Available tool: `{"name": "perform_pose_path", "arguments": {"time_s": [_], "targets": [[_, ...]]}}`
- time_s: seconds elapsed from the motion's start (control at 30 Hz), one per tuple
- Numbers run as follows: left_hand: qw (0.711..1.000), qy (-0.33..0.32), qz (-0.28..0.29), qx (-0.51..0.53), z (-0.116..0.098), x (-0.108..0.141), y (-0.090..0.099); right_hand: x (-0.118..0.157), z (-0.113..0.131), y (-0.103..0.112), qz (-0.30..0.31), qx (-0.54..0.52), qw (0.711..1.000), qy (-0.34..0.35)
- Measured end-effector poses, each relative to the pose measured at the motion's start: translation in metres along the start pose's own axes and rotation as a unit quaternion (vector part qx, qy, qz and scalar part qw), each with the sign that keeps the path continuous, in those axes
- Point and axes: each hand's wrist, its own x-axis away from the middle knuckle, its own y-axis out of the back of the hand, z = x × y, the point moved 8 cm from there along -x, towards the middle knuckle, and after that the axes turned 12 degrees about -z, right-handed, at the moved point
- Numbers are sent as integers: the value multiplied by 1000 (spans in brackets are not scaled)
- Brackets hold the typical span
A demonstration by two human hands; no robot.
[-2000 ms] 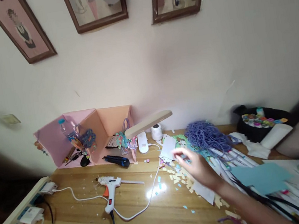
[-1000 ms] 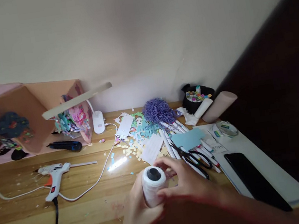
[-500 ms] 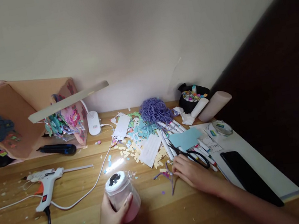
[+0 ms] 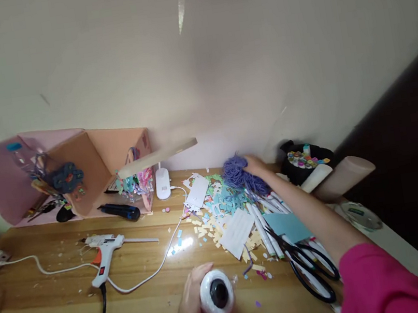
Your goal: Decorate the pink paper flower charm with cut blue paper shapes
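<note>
A round jar [image 4: 216, 296] with a white top and a black disc in its middle is tilted toward me. My left hand [image 4: 194, 305] wraps around its side, and the jar's lower part is hidden. At the back of the table, my right hand [image 4: 254, 165] grips a tangled heap of purple yarn [image 4: 235, 172]; its fingertips are buried in the strands. A short purple yarn piece [image 4: 249, 260] lies in front of a white paper card [image 4: 237, 232]. Black-handled scissors [image 4: 307, 262] rest over several white markers [image 4: 261, 229], under my right forearm.
A white glue gun [image 4: 107, 252] with its cable lies left, near a utility knife [image 4: 119, 210] and a lamp base [image 4: 163, 183]. Pink boxes [image 4: 112, 139] stand behind. Paper scraps [image 4: 208, 228] cover the middle. A black marker pot [image 4: 293, 172] and a tape roll [image 4: 359, 215] are right.
My right hand has gone from beside the scissors to the yarn heap at the back. The jar now tips its top toward me. The view has shifted, and fewer loose yarn strands show in front.
</note>
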Motion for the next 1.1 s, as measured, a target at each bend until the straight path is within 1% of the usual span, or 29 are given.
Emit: {"name": "perform_pose_path", "arguments": {"time_s": [0.07,0.13,0.17,0.23,0.3,0.4,0.47,0.5,0.53,0.57,0.6,0.63,0.7,0.73,0.77,0.83,0.9,0.97,1.03,1.1], "targets": [[999,17,-33,0,8,0,1,-20,-4,32,-66,12,998,-6],[997,61,-53,3,18,0,3,-37,-4,66,-117,14,993,8],[996,80,-49,8,21,0,3,-41,0,78,-122,9,992,29],[994,102,-21,24,21,0,6,-39,14,92,-100,-10,991,86],[993,107,6,39,16,0,17,-22,30,97,-77,-38,986,141],[994,102,18,23,1,-3,43,16,46,102,-87,-93,974,185],[996,84,17,-9,-19,-13,59,40,51,103,-95,-141,966,197],[997,66,19,-22,-34,-22,62,50,54,103,-95,-168,961,199],[998,53,23,-39,-49,-34,62,59,56,102,-94,-196,956,199],[998,35,30,-54,-66,-49,56,67,58,101,-91,-222,950,199],[997,7,40,-66,-85,-65,46,75,61,100,-88,-245,945,200],[997,-23,31,-71,-104,-83,36,82,64,100,-86,-264,939,201],[988,-137,37,-54,-146,-114,4,95,72,101,-85,-290,931,204],[981,-178,46,-58,-160,-126,-14,101,76,102,-86,-298,928,206],[974,-213,43,-66,-171,-136,-28,107,79,105,-86,-304,926,208],[964,-249,40,-79,-182,-149,-51,118,85,111,-86,-311,923,211],[965,-251,38,-71,-185,-154,-61,127,87,118,-86,-318,919,215],[971,-234,36,-43,-184,-154,-61,134,89,127,-87,-317,916,231],[977,-213,30,-14,-184,-154,-56,138,89,136,-95,-303,915,249],[978,-207,32,3,-186,-152,-54,140,87,144,-109,-284,918,254]]}}
